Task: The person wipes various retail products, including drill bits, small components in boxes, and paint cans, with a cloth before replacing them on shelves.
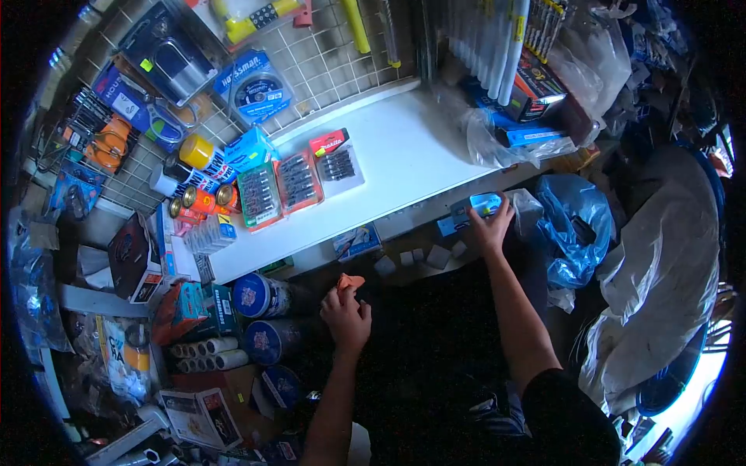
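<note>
My left hand is closed around a crumpled orange cloth, in front of the white shelf. Farther right, my right hand grips a small blue and white package near the shelf's front edge. Its label is too small to read. On the white shelf stand a green-edged pack of bits, a red-edged pack and a red-topped Makita pack. A clear plastic case sits at the shelf's left end.
Spray cans and orange cans crowd the shelf's left side. Packaged tools, including a padlock, hang on the wire grid. Blue-lidded tubs stand below left. A blue plastic bag hangs at right.
</note>
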The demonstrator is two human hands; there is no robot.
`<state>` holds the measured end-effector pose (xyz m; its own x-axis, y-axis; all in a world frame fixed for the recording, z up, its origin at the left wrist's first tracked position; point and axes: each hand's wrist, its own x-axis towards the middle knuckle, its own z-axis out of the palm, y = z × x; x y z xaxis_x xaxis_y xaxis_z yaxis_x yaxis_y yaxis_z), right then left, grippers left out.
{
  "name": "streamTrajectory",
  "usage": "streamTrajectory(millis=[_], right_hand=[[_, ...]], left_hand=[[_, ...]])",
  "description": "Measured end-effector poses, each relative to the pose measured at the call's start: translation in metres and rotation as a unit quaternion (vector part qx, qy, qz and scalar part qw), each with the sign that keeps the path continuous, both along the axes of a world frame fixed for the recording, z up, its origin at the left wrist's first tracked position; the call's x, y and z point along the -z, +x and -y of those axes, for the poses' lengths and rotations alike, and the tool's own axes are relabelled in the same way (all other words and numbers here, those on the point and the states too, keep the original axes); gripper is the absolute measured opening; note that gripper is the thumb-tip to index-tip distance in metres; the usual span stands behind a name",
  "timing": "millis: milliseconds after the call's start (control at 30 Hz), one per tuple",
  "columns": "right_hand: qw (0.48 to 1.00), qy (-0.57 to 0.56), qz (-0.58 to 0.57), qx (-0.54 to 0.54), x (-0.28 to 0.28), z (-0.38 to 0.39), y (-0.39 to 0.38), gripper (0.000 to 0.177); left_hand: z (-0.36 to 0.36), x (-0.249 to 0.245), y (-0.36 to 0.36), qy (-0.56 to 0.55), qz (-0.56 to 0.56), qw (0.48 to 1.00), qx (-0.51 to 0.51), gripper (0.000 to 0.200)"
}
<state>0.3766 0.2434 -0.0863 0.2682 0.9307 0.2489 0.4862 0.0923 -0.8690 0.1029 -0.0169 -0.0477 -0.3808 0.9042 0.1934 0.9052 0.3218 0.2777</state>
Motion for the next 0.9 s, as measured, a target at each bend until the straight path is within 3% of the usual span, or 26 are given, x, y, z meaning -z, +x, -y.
streamTrajectory(millis=[133,267,433,567,767,900], right_hand=[[0.997,0.020,0.066,0.017,-0.001,-0.003,0.003,0.087],[0.971,-0.047,0.233,0.015,0.006,-0.002,0.014,0.088],[0.920,-0.234,0.312,-0.032,0.001,0.003,0.017,0.088],[0.861,-0.315,0.390,-0.085,0.012,0.003,0.016,0.094],[0.795,-0.356,0.481,-0.107,0.040,-0.002,0.014,0.081],[0.846,-0.300,0.431,-0.092,0.049,-0.002,0.018,0.069]], left_hand=[[0.000,0.003,-0.003,0.020,0.038,0.999,0.000,0.043],[-0.007,0.005,-0.002,0.033,0.048,0.998,-0.002,0.042],[-0.006,0.002,-0.003,0.042,0.042,0.998,0.003,0.040],[-0.006,0.000,-0.002,0.038,0.056,0.998,-0.003,0.038],[-0.002,0.007,-0.004,0.043,0.049,0.998,-0.002,0.041],[-0.003,0.008,-0.005,0.044,0.056,0.997,-0.022,0.041]])
